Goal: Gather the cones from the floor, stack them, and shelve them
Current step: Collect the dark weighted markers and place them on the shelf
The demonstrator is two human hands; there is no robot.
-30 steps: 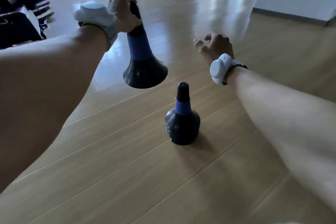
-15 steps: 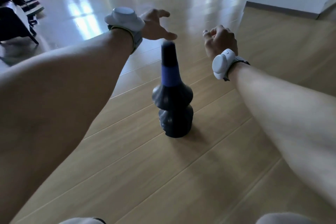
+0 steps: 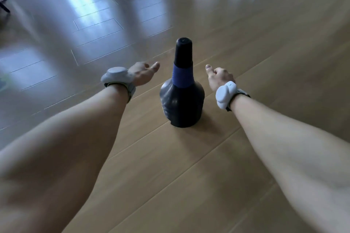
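so, the stack of cones [image 3: 182, 100] stands upright on the wooden floor [image 3: 189, 176], dark with a blue band. the left hand [image 3: 142, 75], at its nine o'clock, is relaxed and spread, holding nothing. the right hand [image 3: 217, 78], at three o'clock, is loosely fisted, thumb out, empty. neither touches it. stacking looks done here; lifting and shelving are left, and no shelf shows.

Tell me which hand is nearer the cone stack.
Right, narrowly. The right hand hovers just right of the cone stack; the left hand sits farther off its left side. Neither touches.
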